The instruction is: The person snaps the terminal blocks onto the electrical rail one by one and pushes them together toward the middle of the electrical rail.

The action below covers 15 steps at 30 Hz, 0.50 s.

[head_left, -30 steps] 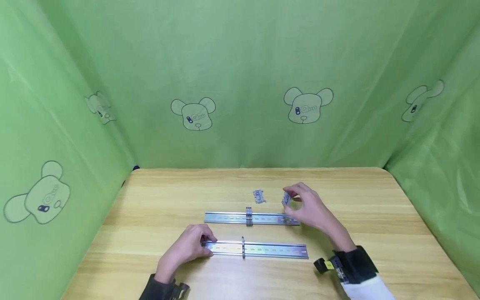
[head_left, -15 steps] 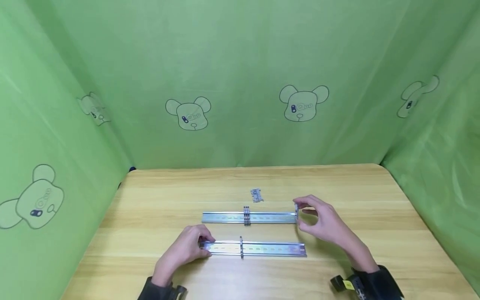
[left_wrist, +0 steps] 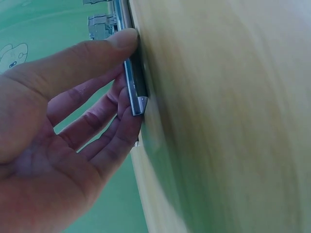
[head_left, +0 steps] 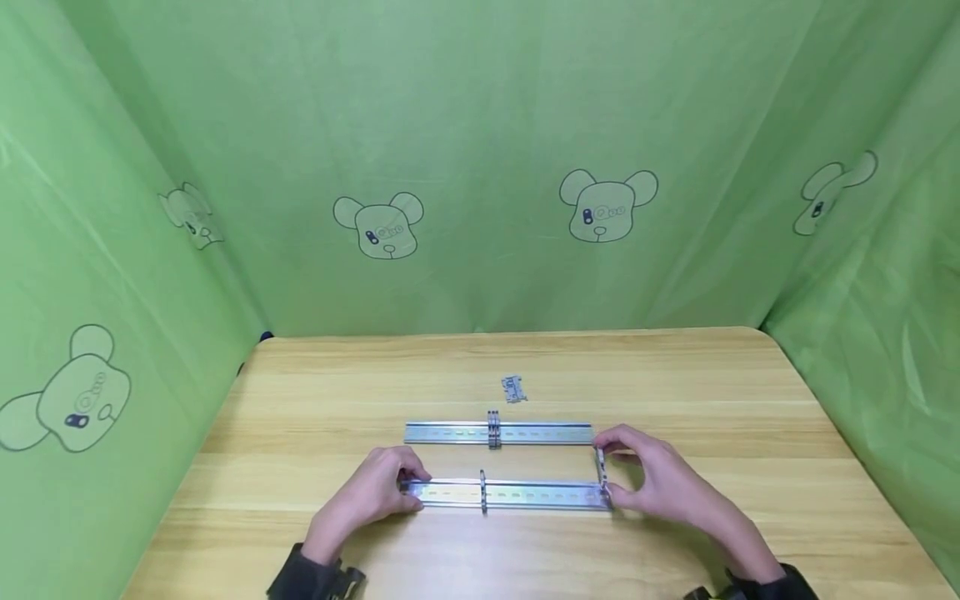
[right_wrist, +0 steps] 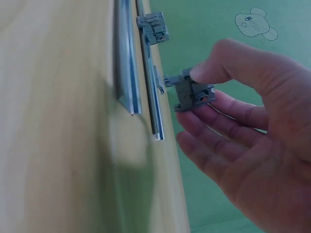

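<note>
Two metal DIN rails lie parallel on the table. My left hand [head_left: 375,492] holds the left end of the near rail [head_left: 540,495] between thumb and fingers; the left wrist view shows that rail end [left_wrist: 137,99] beside the fingers. One thin grey terminal block [head_left: 483,492] stands on the near rail, left of its middle. My right hand [head_left: 660,479] pinches another grey terminal block [right_wrist: 192,92], held upright over the near rail's right end. On the far rail [head_left: 450,432], several terminal blocks [head_left: 493,429] sit side by side near the middle.
A loose terminal block [head_left: 513,389] lies flat on the wooden table [head_left: 337,375] behind the far rail. Green fabric walls [head_left: 480,167] with printed bear heads enclose the table's back and sides.
My right hand has brought the terminal block from behind the far rail, past that rail's right end, toward me to the near rail's right end. My left hand stays on the near rail.
</note>
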Tool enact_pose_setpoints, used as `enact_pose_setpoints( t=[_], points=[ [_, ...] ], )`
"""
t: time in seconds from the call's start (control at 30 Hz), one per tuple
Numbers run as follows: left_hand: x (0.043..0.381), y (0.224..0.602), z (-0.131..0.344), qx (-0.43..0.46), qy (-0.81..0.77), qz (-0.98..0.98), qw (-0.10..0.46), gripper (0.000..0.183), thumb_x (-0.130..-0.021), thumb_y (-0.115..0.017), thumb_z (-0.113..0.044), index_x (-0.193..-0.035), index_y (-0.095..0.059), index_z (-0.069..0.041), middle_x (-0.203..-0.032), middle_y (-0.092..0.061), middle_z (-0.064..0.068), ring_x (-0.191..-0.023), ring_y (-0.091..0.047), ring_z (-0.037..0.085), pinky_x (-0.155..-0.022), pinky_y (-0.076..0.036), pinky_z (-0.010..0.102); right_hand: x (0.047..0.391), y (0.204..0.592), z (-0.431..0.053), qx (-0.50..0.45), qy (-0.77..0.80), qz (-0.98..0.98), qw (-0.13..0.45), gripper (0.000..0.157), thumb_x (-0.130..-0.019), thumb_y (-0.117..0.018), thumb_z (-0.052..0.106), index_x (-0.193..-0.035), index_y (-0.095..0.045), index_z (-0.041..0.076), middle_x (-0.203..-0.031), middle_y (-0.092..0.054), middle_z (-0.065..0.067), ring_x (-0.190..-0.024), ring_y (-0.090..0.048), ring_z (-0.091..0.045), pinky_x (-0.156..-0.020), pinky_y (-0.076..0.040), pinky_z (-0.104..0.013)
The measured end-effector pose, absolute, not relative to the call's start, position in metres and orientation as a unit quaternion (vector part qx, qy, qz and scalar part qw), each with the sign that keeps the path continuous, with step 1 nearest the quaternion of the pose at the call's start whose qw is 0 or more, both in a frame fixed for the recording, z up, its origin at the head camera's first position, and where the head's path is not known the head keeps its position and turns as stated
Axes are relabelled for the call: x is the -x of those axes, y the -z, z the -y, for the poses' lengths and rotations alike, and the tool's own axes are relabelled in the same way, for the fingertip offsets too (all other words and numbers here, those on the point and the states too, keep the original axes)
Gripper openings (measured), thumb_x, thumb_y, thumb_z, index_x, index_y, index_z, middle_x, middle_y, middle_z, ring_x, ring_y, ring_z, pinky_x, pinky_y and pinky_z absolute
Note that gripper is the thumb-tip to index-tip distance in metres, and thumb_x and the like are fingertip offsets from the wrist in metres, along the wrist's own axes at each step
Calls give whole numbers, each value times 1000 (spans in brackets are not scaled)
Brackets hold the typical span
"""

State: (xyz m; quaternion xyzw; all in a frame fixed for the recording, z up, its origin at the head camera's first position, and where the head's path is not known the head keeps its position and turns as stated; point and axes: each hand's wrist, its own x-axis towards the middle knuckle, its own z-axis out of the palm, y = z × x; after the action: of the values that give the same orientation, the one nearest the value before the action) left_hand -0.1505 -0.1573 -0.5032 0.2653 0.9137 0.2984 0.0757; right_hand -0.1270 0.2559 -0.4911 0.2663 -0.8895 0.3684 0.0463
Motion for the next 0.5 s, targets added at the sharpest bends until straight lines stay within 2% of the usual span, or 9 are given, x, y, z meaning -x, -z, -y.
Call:
enact_pose_setpoints(
  t=[0.2, 0.5],
  points=[
    [151, 503, 157, -272, -292, -914, 70, 33, -63, -88, -12, -93, -76, -8, -90, -72, 0, -82, -65, 16, -76, -57, 35, 116, 497, -262, -256, -353, 900, 16, 56, -65, -83, 2, -116, -61, 0, -112, -68, -7, -102, -65, -22, -88, -56, -46],
    [150, 499, 157, -266, -296, -914, 79, 34, -63, -88, -11, -95, -76, -8, -92, -72, 1, -83, -65, 18, -76, -57, 36, 106, 499, -269, -252, -336, 907, 23, 55, -63, -84, 3, -114, -62, 4, -111, -68, -2, -100, -66, -20, -87, -56, -46]
  ],
)
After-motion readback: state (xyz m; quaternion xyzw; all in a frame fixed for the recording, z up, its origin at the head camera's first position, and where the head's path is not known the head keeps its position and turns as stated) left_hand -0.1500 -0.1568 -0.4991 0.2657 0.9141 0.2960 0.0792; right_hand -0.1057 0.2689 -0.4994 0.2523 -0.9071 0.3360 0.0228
